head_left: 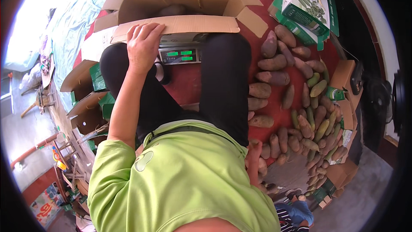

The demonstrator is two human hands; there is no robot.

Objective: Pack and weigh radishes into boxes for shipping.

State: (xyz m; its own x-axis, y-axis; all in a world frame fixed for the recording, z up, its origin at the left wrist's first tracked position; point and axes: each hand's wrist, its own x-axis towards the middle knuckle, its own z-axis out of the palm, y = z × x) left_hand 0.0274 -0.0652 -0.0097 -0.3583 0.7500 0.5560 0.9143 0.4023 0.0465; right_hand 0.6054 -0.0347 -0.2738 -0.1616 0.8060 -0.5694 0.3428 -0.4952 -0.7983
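Observation:
My left hand (pixel 145 45) grips the near flap (pixel 199 25) of an open cardboard box (pixel 219 4), its fingers curled over the flap's edge. A few rounded tubers (pixel 174 10) lie in the shadow inside the box. Beneath it, between my knees, sits a digital scale (pixel 180 56) with green lit digits. Down at my right side, my right hand (pixel 254 152) is beside a pile of long reddish-brown tubers (pixel 274 141) that look like sweet potatoes. My shirt and leg partly cover that hand, and its fingers are too small to read.
Green-yellow, cucumber-like vegetables (pixel 318 88) are mixed into the pile on the red floor covering (pixel 287 111). A green and white printed carton (pixel 305 6) stands back right. Open cardboard boxes (pixel 83 81) are at my left. Behind the pile stands a black fan (pixel 377 96); another person (pixel 296 215) is at lower right.

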